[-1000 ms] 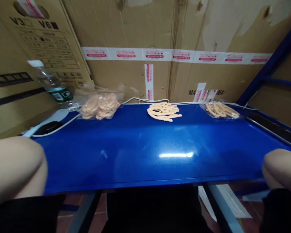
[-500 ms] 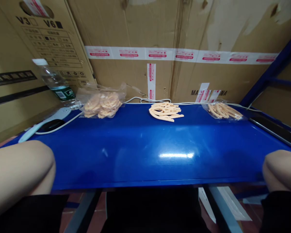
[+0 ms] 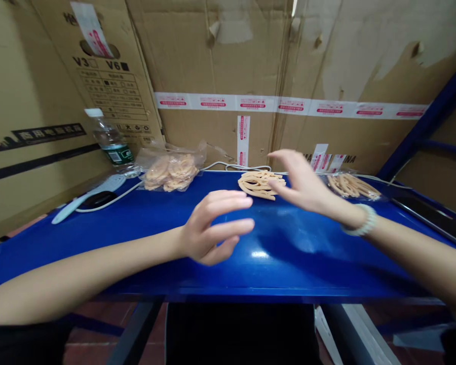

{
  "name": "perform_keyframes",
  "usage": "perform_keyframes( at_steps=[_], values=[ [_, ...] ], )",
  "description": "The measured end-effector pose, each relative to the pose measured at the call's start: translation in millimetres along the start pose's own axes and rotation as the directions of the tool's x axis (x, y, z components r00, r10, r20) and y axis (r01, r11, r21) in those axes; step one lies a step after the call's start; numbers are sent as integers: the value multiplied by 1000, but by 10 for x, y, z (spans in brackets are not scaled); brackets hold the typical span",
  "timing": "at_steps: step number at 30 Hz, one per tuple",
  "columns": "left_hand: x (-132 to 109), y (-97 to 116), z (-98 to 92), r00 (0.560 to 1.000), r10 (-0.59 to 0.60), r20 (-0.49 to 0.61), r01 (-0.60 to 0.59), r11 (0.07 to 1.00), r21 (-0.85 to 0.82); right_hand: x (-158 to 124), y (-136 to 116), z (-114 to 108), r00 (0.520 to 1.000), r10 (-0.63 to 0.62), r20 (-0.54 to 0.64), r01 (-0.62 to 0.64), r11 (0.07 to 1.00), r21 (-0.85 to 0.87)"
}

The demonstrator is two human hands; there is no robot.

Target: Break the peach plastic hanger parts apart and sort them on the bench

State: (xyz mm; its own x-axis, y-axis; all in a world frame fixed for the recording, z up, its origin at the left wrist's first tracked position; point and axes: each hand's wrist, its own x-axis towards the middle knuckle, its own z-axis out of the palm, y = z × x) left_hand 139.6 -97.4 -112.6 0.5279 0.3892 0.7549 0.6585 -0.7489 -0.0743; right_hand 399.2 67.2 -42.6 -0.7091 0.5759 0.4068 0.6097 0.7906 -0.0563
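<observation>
My left hand (image 3: 213, 225) hovers over the middle of the blue table (image 3: 144, 253), fingers apart and holding nothing. My right hand (image 3: 302, 182), with a pale bead bracelet at the wrist, reaches toward the far edge with fingers spread. It is just right of a loose pile of beige curved plastic pieces (image 3: 256, 183), close to it but not gripping. A clear bag of round beige pieces (image 3: 171, 170) lies at the back left. Another clear bag of long beige pieces (image 3: 351, 185) lies at the back right.
Cardboard boxes (image 3: 228, 66) wall the back and left. A water bottle (image 3: 110, 142), a white power strip (image 3: 85, 197) with a black item on it and a white cable (image 3: 231, 166) sit at the back left. A dark flat device (image 3: 429, 210) lies at the right edge.
Both hands have come up into view and stretched forward over the table; before, only my knees showed. The view has tilted upward slightly. The piles and bags have not moved.
</observation>
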Motion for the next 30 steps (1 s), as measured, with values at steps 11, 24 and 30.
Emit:
perform_keyframes(
  at_steps=[11,24,30],
  values=[
    [159,-264,309,904,-300,305,368,909,-197,524,212,838,953,195,233,-202,979,7],
    [160,-323,299,871,-440,219,490,817,-305,414,143,467,988,143,59,-144,989,22],
    [184,-273,293,740,-622,254,650,567,-506,-272,-133,127,988,-60,140,89,974,-209]
  ],
)
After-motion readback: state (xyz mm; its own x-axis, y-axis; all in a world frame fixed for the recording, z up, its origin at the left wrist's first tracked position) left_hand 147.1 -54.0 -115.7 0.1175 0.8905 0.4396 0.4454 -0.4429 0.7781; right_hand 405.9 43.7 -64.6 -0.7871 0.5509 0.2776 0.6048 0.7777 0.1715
